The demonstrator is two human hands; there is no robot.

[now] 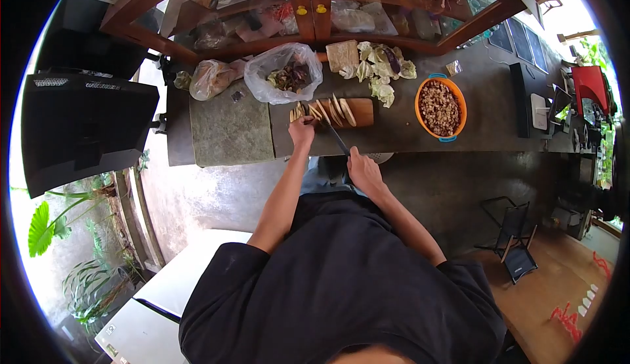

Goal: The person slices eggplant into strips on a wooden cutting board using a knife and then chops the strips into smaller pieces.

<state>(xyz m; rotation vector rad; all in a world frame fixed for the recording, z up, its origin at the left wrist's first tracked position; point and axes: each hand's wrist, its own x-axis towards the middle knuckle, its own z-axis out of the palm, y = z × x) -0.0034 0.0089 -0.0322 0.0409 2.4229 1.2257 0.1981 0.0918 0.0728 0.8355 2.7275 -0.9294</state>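
A knife (340, 142) is in my right hand (365, 171), its blade slanting up and left to the cutting board (365, 113). My left hand (302, 131) has its fingers closed on pale, dark-edged slices, apparently eggplant (298, 111), at the board's left end. More long eggplant slices (342, 111) lean in a row across the middle of the board, close to the blade. Exactly how the left fingertips grip is hard to make out at this size.
An orange basin (418, 117) with blue handles holds diced pieces at right. Behind the board are a plastic bag (254, 72) of scraps, leafy trimmings (382, 90) and a dark purple piece (392, 61). A grey mat (230, 131) lies left; a glass-doored cabinet (314, 36) stands behind.
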